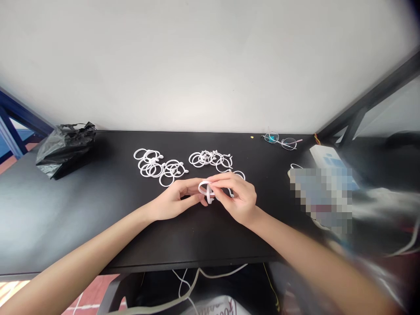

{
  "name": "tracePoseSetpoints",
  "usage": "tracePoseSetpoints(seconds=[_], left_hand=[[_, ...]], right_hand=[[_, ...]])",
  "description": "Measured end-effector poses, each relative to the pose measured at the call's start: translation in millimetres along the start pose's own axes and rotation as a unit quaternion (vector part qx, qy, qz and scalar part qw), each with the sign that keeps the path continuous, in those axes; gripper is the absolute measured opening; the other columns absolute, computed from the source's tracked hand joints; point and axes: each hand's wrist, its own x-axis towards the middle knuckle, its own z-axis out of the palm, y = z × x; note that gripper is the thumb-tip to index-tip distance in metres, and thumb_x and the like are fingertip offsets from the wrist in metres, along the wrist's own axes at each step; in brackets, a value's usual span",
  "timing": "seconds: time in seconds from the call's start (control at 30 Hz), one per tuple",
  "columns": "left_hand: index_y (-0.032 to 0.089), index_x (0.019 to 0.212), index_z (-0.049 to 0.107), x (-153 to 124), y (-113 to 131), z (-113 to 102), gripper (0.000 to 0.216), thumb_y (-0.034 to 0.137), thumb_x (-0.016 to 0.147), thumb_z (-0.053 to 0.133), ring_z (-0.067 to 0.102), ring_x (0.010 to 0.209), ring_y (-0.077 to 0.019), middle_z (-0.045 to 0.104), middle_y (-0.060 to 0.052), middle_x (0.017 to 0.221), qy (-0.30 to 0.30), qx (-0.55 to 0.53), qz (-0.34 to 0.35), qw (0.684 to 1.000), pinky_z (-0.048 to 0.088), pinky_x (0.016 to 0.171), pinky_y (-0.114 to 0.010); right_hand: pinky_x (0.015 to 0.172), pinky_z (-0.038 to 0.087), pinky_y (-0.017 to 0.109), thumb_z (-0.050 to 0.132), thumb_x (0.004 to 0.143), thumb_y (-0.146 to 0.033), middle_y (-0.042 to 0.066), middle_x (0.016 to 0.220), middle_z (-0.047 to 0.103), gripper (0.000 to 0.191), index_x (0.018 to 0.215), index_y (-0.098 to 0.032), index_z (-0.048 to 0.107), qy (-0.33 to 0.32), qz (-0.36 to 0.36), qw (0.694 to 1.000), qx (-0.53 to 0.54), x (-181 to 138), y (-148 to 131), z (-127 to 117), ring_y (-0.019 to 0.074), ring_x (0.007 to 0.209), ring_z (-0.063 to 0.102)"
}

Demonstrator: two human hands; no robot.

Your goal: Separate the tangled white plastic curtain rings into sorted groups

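Two white plastic rings [209, 195] are held up together above the desk, looped or crossed over each other; which cannot be told. My right hand [239, 197] pinches them from the right between thumb and fingertips. From the left, my left hand [175, 200] closes its thumb and fingers on the same pair. Behind my left hand lies a heap of similar white rings [151, 169] with small knobs or eyelets. A second heap of rings [210, 158] lies beyond the held pair, and a few more rings [239, 175] are partly hidden behind my right hand.
The black desk [147, 245] meets a pale wall. A crumpled black plastic bag [65, 148] sits at left, eyeglasses [280, 141] at the back right. A white box [328, 157] and blurred items stand at right. Cables [197, 280] hang below the front edge.
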Motion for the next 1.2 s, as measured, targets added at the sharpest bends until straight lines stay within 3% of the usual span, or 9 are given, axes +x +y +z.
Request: tracePoseSetpoints(seconds=[0.2,0.37,0.47,0.63,0.73,0.83,1.0,1.1,1.2], left_hand=[[0.016,0.107,0.067,0,-2,0,0.031,0.003,0.086,0.049,0.064,0.09,-0.0153,0.069,-0.005,0.098,-0.036,0.011,-0.003,0.999,0.052,0.087,-0.029],[0.02,0.129,0.057,-1,-9,-2,0.057,0.001,0.076,0.054,0.063,0.089,-0.0158,0.069,-0.006,0.112,0.073,-0.008,0.004,0.997,0.052,0.077,-0.027],[0.02,0.121,0.064,0,-10,-7,0.051,0.003,0.074,0.054,0.062,0.083,-0.0147,0.071,-0.007,0.115,0.125,-0.051,-0.011,0.991,0.049,0.073,-0.026],[0.018,0.115,0.069,-1,-5,-17,0.044,0.007,0.075,0.053,0.061,0.102,-0.0209,0.068,-0.01,0.124,0.162,-0.146,-0.022,0.976,0.047,0.084,-0.03],[0.016,0.108,0.071,-1,-1,-15,0.028,0.015,0.085,0.055,0.06,0.094,-0.0186,0.071,-0.011,0.116,0.223,-0.178,-0.006,0.958,0.047,0.078,-0.027],[0.016,0.106,0.072,0,0,-9,0.021,0.023,0.09,0.06,0.057,0.082,-0.014,0.071,-0.01,0.111,0.29,-0.194,0.011,0.937,0.046,0.07,-0.023],[0.015,0.088,0.073,1,-3,-11,0.015,0.03,0.084,0.07,0.048,0.062,-0.0096,0.063,-0.002,0.07,0.224,-0.27,-0.027,0.936,0.043,0.06,-0.021],[0.016,0.108,0.07,0,-2,-16,0.024,0.027,0.087,0.067,0.038,0.054,-0.0069,0.044,0.005,0.055,0.202,-0.292,-0.032,0.934,0.04,0.055,-0.018],[0.017,0.128,0.058,-1,-1,-16,0.036,0.03,0.095,0.056,0.031,0.049,-0.0071,0.036,0.009,0.051,0.176,-0.21,-0.046,0.961,0.035,0.049,-0.017]], right_hand=[[0.068,0.063,0.028,0.063,0.086,-0.002,0.008,0.095,0.075,0.022,0.098,-0.019,0.068,-0.007,0.005,1.0,0.01,-3,0,2,0.0179,0.083,0.073],[0.075,0.063,0.03,0.059,0.088,-0.001,0.007,0.095,0.075,0.024,0.101,-0.019,0.067,-0.031,0.004,0.999,0.014,-1,0,2,0.0174,0.088,0.073],[0.078,0.062,0.03,0.058,0.088,0.0,0.008,0.096,0.075,0.023,0.099,-0.018,0.067,-0.044,0.001,0.999,-0.003,-1,1,3,0.0171,0.09,0.072],[0.076,0.061,0.032,0.058,0.088,0.0,0.008,0.092,0.075,0.02,0.095,-0.018,0.065,-0.083,-0.035,0.996,-0.002,-4,4,7,0.0175,0.086,0.071],[0.078,0.059,0.035,0.059,0.087,0.0,0.008,0.09,0.075,0.019,0.092,-0.018,0.064,-0.083,-0.048,0.995,-0.02,-5,7,7,0.0175,0.084,0.07],[0.079,0.057,0.036,0.058,0.089,-0.003,0.005,0.085,0.074,0.017,0.089,-0.019,0.064,-0.129,-0.056,0.989,-0.048,-6,10,5,0.0171,0.08,0.069],[0.079,0.052,0.035,0.056,0.091,-0.005,0.004,0.084,0.073,0.016,0.087,-0.017,0.064,-0.203,-0.066,0.974,-0.078,-8,13,3,0.0165,0.079,0.067],[0.076,0.05,0.034,0.057,0.091,-0.005,0.003,0.083,0.074,0.016,0.085,-0.018,0.064,-0.197,-0.058,0.974,-0.101,-10,13,4,0.0159,0.077,0.066],[0.073,0.049,0.034,0.059,0.089,-0.005,0.002,0.08,0.074,0.016,0.082,-0.018,0.064,-0.137,-0.017,0.981,-0.14,-7,11,3,0.0163,0.074,0.064]])
